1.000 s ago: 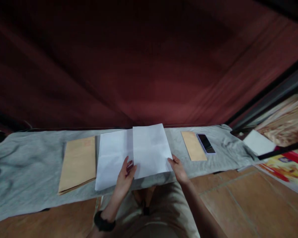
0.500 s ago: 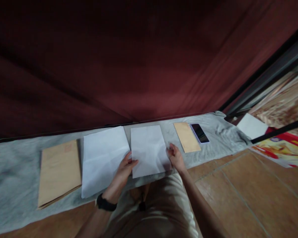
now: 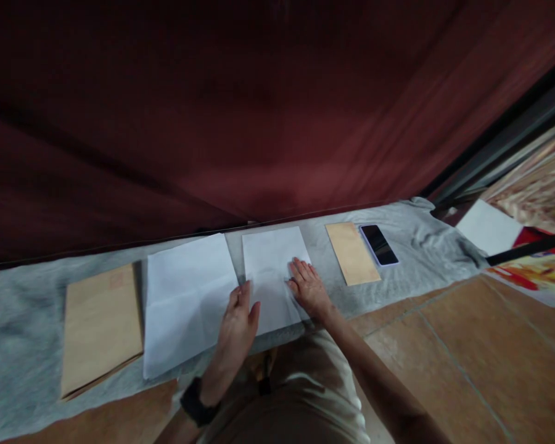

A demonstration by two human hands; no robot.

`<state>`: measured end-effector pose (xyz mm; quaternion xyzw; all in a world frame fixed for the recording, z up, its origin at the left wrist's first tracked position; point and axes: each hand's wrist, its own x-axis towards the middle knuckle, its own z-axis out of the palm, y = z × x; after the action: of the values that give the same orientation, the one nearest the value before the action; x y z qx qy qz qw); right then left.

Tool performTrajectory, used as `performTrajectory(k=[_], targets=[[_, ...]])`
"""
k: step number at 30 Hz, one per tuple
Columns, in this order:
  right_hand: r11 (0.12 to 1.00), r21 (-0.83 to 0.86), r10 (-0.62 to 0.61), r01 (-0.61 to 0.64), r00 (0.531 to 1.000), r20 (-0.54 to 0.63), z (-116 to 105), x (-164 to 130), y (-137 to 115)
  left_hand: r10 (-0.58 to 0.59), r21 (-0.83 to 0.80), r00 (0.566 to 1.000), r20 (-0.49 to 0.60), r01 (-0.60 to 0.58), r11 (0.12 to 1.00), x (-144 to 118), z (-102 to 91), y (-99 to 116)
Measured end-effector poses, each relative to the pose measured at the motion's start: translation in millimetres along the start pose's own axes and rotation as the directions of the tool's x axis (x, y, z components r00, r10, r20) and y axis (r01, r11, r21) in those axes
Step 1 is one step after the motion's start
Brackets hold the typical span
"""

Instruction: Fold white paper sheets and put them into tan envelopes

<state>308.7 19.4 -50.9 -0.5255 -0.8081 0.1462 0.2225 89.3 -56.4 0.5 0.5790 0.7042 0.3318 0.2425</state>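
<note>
White sheet (image 3: 269,262) flat on cloth-covered counter (image 3: 18,345), in front of me. My right hand (image 3: 309,290) open, fingers extended, palm down on sheet's right side, gripping nothing. My left hand (image 3: 238,324) open, thumb apart, empty, at sheet's left edge; contact I can't tell from here. Leftward: larger white paper (image 3: 185,302), brown envelope (image 3: 102,330). Rightward: smaller envelope (image 3: 353,254), phone (image 3: 379,245) just beside.

the sheets (image 3: 268,259) are white, the envelopes (image 3: 102,330) tan, the cloth (image 3: 18,345) mottled grey, the curtain (image 3: 277,135) dark red.
</note>
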Motion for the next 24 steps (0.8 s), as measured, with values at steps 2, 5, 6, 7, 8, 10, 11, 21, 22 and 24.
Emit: performTrajectory(k=[2, 5, 6, 7, 8, 10, 11, 21, 22, 24], targets=[[1.0, 0.015, -0.001, 0.001, 1.0, -0.003, 0.7, 1.4, -1.6, 0.182, 0.196, 0.983, -0.032, -0.172, 0.965, -2.4, 5.9, 8.4], [0.996, 0.085, -0.03, 0.032, 0.999, -0.022, 3.9, 13.1, -9.3, 0.345, 0.264, 0.936, 0.06, -0.349, 0.899, 11.3, 31.5, 22.6], [0.993, 0.115, -0.035, 0.038, 0.999, -0.031, 5.6, 19.0, -11.8, 0.357, 0.27, 0.93, 0.085, -0.366, 0.891, 20.0, 42.2, 25.8], [0.989, 0.14, -0.029, 0.035, 0.999, -0.04, 7.3, 25.4, -13.6, 0.359, 0.277, 0.927, 0.107, -0.374, 0.885, 29.8, 52.5, 27.8], [0.988, 0.154, -0.007, 0.015, 0.999, -0.049, 8.8, 32.0, -14.4, 0.356, 0.285, 0.926, 0.124, -0.376, 0.882, 40.1, 61.5, 28.7], [0.989, 0.144, 0.027, -0.02, 0.999, -0.047, 10.2, 44.7, -13.1, 0.341, 0.322, 0.932, 0.126, -0.364, 0.874, 60.7, 74.1, 27.9], [0.992, 0.124, 0.032, -0.027, 0.999, -0.038, 10.1, 50.6, -11.4, 0.34, 0.343, 0.933, 0.12, -0.361, 0.867, 70.3, 77.5, 26.6], [0.992, -0.106, -0.063, 0.062, 0.998, -0.009, 20.6, 93.9, 1.0, 0.261, 0.585, 0.953, 0.153, -0.301, 0.753, 125.4, 90.5, 6.4], [0.99, -0.122, -0.075, 0.073, 0.997, -0.014, 23.6, 95.5, 3.1, 0.268, 0.592, 0.953, 0.14, -0.297, 0.749, 125.8, 91.7, 4.6], [0.985, -0.158, -0.077, 0.071, 0.996, -0.033, 28.4, 96.9, 9.1, 0.284, 0.592, 0.952, 0.115, -0.296, 0.75, 125.3, 93.0, 1.6]])
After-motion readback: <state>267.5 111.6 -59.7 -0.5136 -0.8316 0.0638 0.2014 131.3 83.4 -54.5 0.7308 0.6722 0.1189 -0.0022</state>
